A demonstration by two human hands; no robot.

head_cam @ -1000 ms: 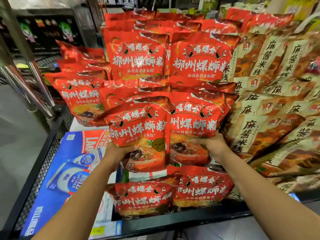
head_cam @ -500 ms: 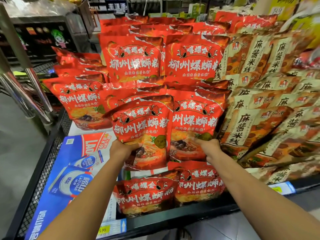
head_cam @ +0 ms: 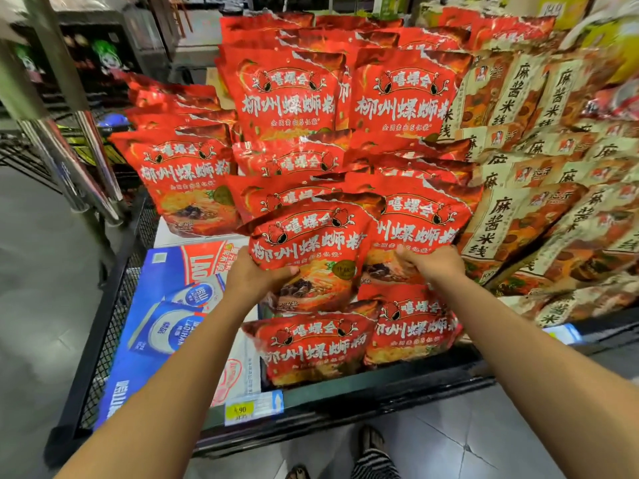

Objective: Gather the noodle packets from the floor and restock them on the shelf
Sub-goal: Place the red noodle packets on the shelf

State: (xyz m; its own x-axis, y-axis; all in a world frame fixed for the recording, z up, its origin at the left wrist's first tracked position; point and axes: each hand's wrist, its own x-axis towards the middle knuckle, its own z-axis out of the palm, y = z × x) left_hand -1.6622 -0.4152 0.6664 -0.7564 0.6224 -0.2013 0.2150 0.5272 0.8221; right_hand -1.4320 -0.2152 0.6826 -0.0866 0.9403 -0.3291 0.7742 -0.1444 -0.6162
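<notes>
Left hand point(head_cam: 254, 275) is gripping the front red noodle packet point(head_cam: 311, 247) at its lower-left edge, thumb curled across the print; right hand point(head_cam: 434, 266) is clutching the neighbouring red packet point(head_cam: 420, 226) low down, fingers curled onto its face. Both packets are standing upright against the red stack on the shelf point(head_cam: 345, 397), printed faces toward the person, long axis running bottom to top; the front one is tipping slightly to the left and overlapping the other. Two more red packets point(head_cam: 311, 347) are leaning just below. Beige packets point(head_cam: 518, 219) are filling the right side; blue cartons point(head_cam: 155, 305) are lying flat at left; a price tag point(head_cam: 254, 407) is sitting on the shelf lip; grey floor point(head_cam: 34, 288) and steel posts point(head_cam: 90, 160) are showing at left.
</notes>
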